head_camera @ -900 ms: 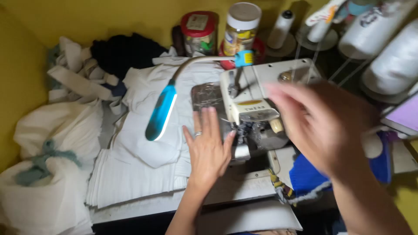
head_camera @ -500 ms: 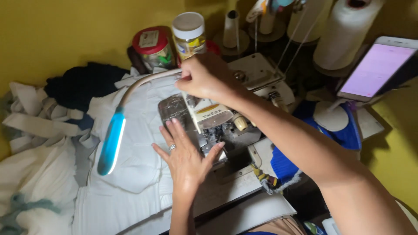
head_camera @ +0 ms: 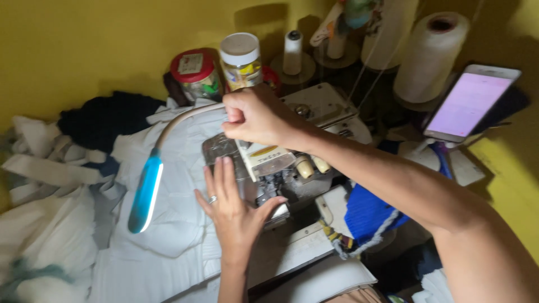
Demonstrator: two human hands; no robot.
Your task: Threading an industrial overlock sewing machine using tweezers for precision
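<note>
White cloth: a heap of pale folded fabric pieces [head_camera: 62,224] fills the left of the surface, with a dark navy bundle [head_camera: 106,118] behind it near the yellow wall.
Lamp: a slim blue-lit lamp head on a bendable beige neck [head_camera: 145,191] lies slanted over the white cloth; the neck arcs up and right toward the right hand.
Left hand: the left hand [head_camera: 233,205] comes up from the bottom edge, forearm nearly vertical, palm down and flat on the white cloth just beside the machine's needle area. Its fingers are spread apart and extended, gripping nothing; a ring shows on one finger, and the thumb points right toward the presser foot.
Machine: a grey and cream overlock sewing machine [head_camera: 314,112] stands in the middle of the surface, its cream knobs facing the person.
Right hand: the right hand [head_camera: 252,116] reaches in from the lower right, the arm stretched diagonally across the machine. It is curled into a fist at the upper end of the lamp neck; whether it actually clamps the neck cannot be told.
Jars: a red-lidded jar [head_camera: 193,73] and a white-lidded jar [head_camera: 240,59] stand behind the fist.
Thread: a large white thread cone [head_camera: 429,56] stands at the back right.
Phone: a propped smartphone with a pink screen [head_camera: 469,104] leans at the far right.
</note>
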